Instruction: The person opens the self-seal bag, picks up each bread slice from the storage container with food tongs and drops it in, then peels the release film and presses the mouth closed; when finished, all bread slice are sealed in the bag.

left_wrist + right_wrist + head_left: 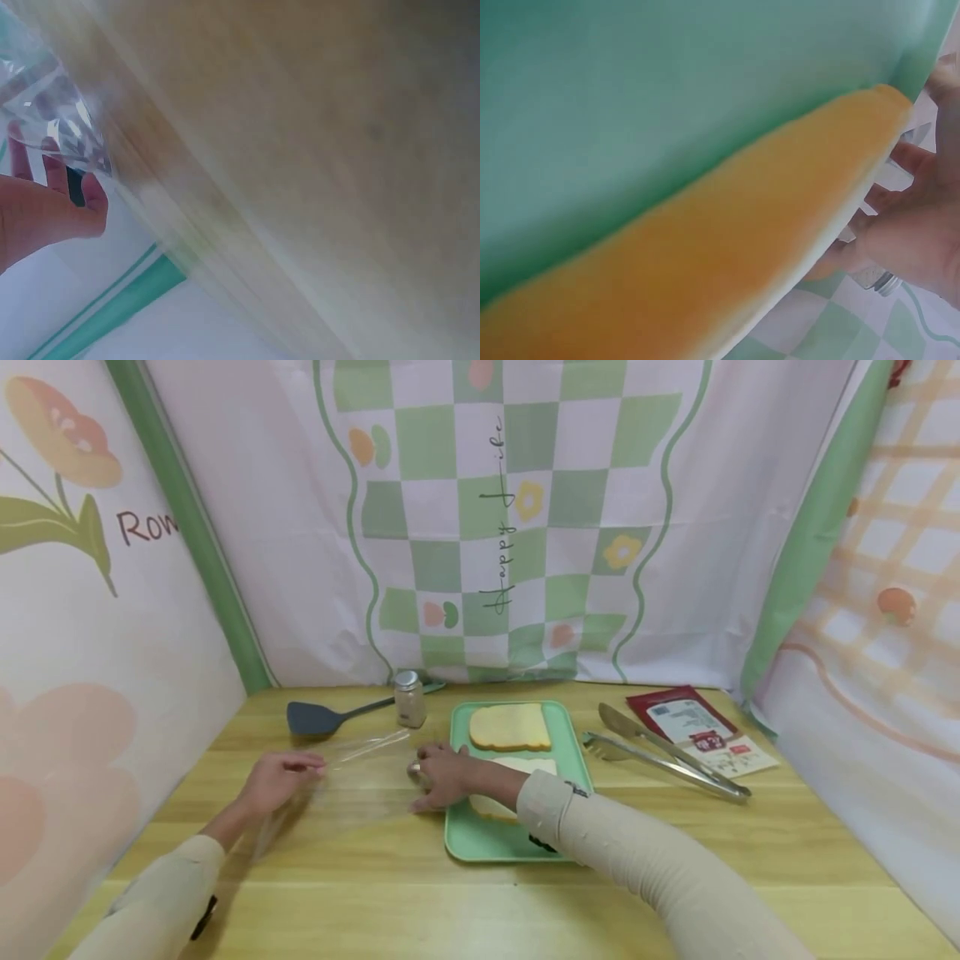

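Observation:
A thin clear plastic bag (360, 789) lies on the wooden table, left of a green tray (502, 850). At the bag's left edge, my left hand (273, 783) pinches the plastic between thumb and fingers; crinkled plastic (56, 112) shows by those fingers in the left wrist view. My right hand (446, 777) reaches across the tray, fingers spread at the bag's right side. Two bread slices lie on the tray: a far slice (510, 727) and a near slice (487, 810), partly hidden under my right forearm. The near slice's brown crust (705, 225) fills much of the right wrist view.
Behind the bag stand a shaker jar (409, 700) with a metal lid and a dark spatula (315, 718). Right of the tray lie metal tongs (667, 760), a knife (626, 724) and a red and white packet (693, 727). Patterned curtains (480, 527) enclose the table.

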Tool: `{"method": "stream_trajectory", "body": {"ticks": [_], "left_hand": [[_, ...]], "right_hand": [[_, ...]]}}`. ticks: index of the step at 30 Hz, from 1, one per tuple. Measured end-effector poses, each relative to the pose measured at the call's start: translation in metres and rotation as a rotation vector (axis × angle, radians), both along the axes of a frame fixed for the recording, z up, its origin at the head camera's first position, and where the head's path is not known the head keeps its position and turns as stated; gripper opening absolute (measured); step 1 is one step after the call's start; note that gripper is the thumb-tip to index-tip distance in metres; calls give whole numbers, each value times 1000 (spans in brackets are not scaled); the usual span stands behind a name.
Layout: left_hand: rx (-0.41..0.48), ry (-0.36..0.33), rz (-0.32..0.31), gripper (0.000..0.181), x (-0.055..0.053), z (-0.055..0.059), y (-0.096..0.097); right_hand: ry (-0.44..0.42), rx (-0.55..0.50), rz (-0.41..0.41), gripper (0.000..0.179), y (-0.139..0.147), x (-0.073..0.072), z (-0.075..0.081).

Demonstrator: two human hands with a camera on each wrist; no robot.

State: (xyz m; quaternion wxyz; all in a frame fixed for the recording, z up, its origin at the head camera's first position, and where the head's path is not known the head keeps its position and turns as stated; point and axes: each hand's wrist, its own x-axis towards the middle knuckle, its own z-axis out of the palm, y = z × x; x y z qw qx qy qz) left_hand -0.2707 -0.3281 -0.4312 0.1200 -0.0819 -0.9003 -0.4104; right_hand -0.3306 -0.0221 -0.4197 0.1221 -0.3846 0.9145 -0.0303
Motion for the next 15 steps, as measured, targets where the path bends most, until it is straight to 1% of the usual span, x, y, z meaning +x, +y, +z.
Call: {"method": "stream_trajectory", "body": {"ticks": [4, 8, 10, 13, 15], "left_hand": [[21, -35, -13, 20, 0, 2, -2], [45, -73, -14, 23, 1, 4, -2], [49, -84, -21, 25, 2, 5, -3], [42, -85, -31, 25, 2, 6, -4], [9, -64, -43, 24, 2, 5, -6]], "right_hand": [[-8, 0, 7, 70, 1, 0, 1], [-20, -32, -2, 54, 1, 1, 2], [-12, -44, -10, 50, 0, 3, 2], [11, -36, -23, 56, -2, 4, 0], [25, -20, -34, 65, -3, 5, -2]]}}
